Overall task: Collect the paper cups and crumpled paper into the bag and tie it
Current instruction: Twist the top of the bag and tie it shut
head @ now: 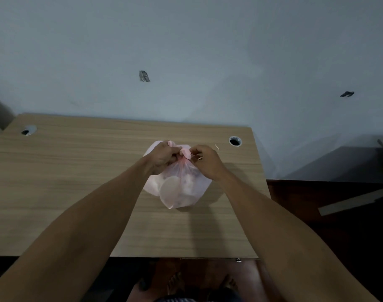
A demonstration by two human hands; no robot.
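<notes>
Nearest the camera, two bare feet (227,284) stood on a dark reddish floor (208,271) below the tabletop's front edge; both bare forearms reached forward over the wood-grain tabletop (55,192), a pale laminate slab with straight edges. The translucent pink bag (186,188) sat on the tabletop, right of centre, bulging with pale round cup shapes (171,188) visible through the thin film. The left hand (162,155) had its grip closed around one gathered pink tail of the bag's neck; the right hand (208,162) pinched the other tail, the twisted knot (185,154) lying between them. Bare wood lay open to the left and in front of the bag; two round cable holes, left (29,130) and right (235,141), sat near the far edge. Beyond rose a plain grey-blue wall (208,51) with two dark marks.
</notes>
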